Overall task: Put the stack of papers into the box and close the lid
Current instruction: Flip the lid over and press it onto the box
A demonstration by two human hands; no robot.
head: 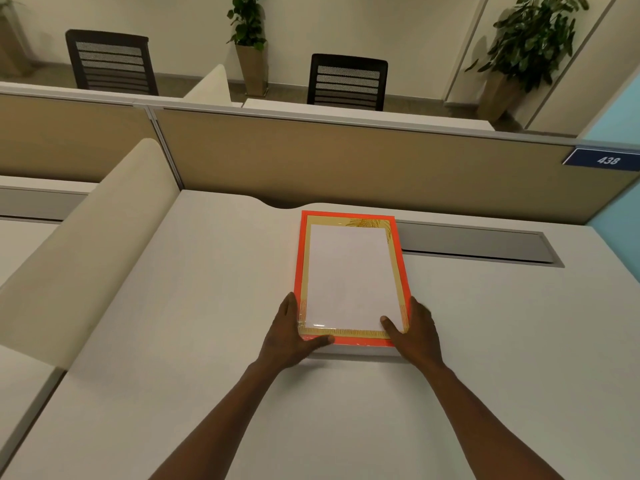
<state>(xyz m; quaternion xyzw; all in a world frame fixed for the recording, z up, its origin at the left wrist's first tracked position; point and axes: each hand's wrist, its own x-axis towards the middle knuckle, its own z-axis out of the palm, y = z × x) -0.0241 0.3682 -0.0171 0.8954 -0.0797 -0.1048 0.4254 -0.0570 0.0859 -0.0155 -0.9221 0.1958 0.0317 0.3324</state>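
A pale divider (86, 244) slants along the desk's (207, 393) left edge. The left hand (289, 336) clasps the near left corner of the orange box (401, 268) — fingers up its side, thumb laid along the front rim. The papers (349, 275) lie flat on the box's gold-patterned face; whether that is the inside or a lid, I cannot tell. The right hand (417, 336) grips the near right corner — thumb pressed on the white sheet, fingers around the side. A grey cable slot (478, 245) runs behind, under the blue 438 tag (604, 160)
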